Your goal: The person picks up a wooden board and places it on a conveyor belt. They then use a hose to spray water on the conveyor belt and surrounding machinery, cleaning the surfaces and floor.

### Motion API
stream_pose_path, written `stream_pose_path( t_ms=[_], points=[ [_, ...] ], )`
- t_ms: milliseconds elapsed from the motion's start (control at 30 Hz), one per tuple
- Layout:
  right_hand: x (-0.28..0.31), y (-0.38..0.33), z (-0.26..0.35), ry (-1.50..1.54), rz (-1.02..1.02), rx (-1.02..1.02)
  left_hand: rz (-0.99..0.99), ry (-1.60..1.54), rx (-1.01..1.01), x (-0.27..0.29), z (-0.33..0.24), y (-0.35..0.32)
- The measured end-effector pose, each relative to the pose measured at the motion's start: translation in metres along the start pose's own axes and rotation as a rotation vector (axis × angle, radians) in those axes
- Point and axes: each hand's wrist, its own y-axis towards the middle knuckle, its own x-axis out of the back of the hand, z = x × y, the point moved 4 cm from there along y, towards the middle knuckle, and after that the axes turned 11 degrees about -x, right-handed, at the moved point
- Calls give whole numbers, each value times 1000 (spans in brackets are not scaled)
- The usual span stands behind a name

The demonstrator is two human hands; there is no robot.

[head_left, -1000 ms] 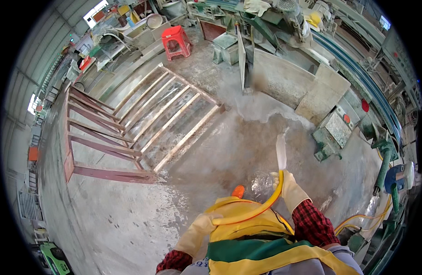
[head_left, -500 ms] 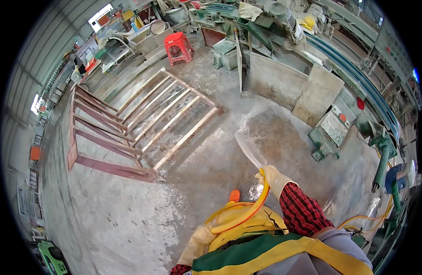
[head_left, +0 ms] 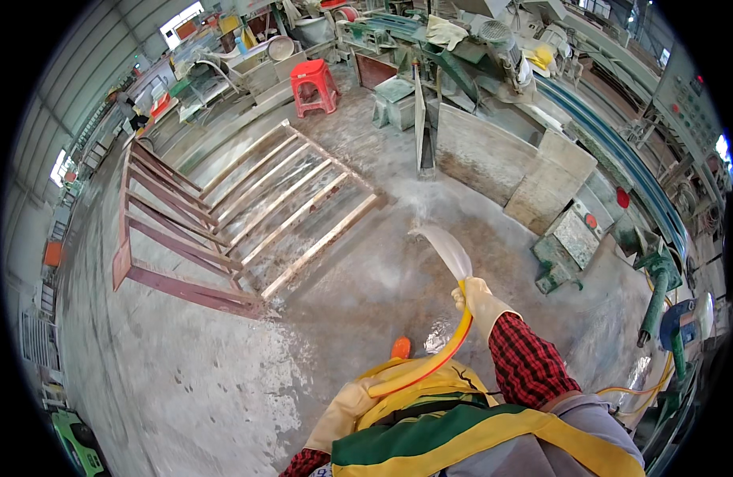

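Note:
My right hand (head_left: 479, 305), in a pale glove, is closed around the front end of a yellow hose (head_left: 438, 356) with a red stripe. A fan of water (head_left: 449, 248) leaves the hose mouth and lands on the wet concrete floor (head_left: 358, 278) ahead. Lower left, my left hand (head_left: 349, 407), gloved too, grips the same hose close to my body, its fingers partly hidden. Between the hands the hose bends in an arc over my yellow and green apron (head_left: 430, 429).
A slatted metal frame (head_left: 303, 208) lies ahead on the left. Behind it stands a red stool (head_left: 314, 87). Stone slabs (head_left: 484, 155) lean at the right, beside a green machine base (head_left: 569, 242). Yellow hose (head_left: 629, 391) trails along the right side. Far left, a person (head_left: 126, 107) stands in the distance.
My right hand has tipped the hose end slightly upward and away. The water now arcs in a wider fan. Both hands keep their hold.

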Motion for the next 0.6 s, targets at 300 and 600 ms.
stream_pose_path(
  t_ms=[300,600],
  points=[
    [-4,-2,18,29,40,48,21,-56,-9,5,-9,18],
    [-4,4,25,-35,25,50,28,-80,-3,8,-11,20]
  ],
)
